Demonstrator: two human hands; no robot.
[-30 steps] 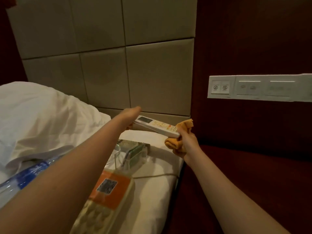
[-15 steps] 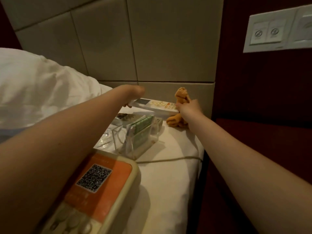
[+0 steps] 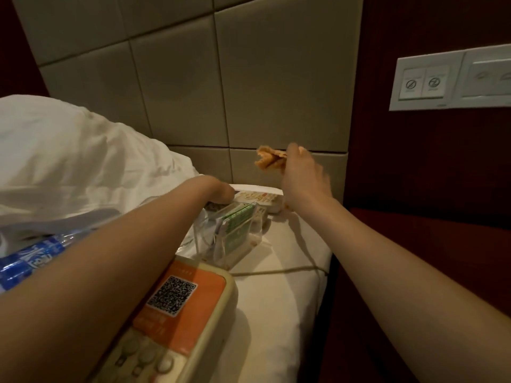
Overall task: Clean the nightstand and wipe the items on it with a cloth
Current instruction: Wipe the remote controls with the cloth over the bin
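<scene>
My right hand (image 3: pixel 302 176), its grip pinching the cloth (image 3: pixel 269 160), has lifted clear of the remote (image 3: pixel 258 199), now low at the back of the counter (image 3: pixel 276 299). My left hand (image 3: pixel 218 190) sits at its end, and I cannot tell its grip. The remote's wipe seems done.

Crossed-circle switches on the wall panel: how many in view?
2. Left crossed-circle switch and right crossed-circle switch sit side by side at the left end of the white wall panel, upper right. The panel runs off frame, so more may be hidden.
</scene>
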